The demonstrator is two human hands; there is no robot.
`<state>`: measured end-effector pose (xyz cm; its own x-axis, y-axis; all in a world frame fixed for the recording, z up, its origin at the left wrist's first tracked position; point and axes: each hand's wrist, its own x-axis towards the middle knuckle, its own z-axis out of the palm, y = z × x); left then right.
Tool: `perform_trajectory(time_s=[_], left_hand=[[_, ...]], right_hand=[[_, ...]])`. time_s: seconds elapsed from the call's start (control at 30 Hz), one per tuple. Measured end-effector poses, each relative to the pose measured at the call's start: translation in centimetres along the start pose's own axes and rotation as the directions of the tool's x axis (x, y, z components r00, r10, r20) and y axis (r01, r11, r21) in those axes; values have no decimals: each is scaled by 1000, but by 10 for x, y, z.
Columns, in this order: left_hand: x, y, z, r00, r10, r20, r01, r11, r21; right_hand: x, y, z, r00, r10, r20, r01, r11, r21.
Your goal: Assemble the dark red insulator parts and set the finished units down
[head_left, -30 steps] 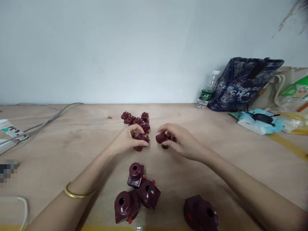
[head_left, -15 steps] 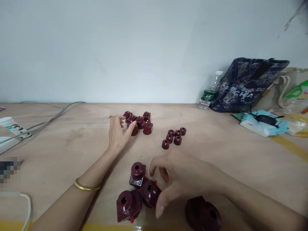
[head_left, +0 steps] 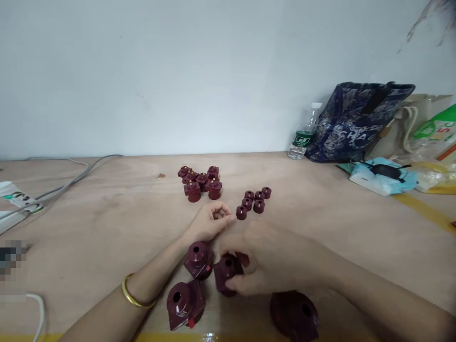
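My left hand is low over the table, fingers loosely curled and no object visible in them. Its fingertips are just left of the nearest of several small maroon caps, each with a hole on top. My right hand, blurred, grips a maroon square-flanged housing between thumb and fingers. To its left are two similar housings, one behind the other. Another dark maroon piece lies below my right wrist. Farther back stands a group of maroon pieces with brass-coloured tips.
A water bottle and a dark patterned bag lean near the wall at the right. Before them lies a blue tissue pack with a black item on it. Grey cables and a white tube lie at the left.
My left hand has left the back group and come right and nearer, beside the small caps. My right hand has closed on the housing, which has turned and shifted slightly.
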<state>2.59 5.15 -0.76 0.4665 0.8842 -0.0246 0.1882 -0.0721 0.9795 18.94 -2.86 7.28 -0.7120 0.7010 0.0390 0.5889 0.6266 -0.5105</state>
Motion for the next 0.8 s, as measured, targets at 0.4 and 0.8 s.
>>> perform_trajectory(time_s=[0.4,0.8], left_hand=[[-10,25,-8,870,472,-143,-344,787,512],[-1,22,-41,984,159,-82,-102,875,473]], right_hand=[[26,51,3,825,399,-401,-252,894,371],[19,61,-4,883,-79,-464,77,997,-25]])
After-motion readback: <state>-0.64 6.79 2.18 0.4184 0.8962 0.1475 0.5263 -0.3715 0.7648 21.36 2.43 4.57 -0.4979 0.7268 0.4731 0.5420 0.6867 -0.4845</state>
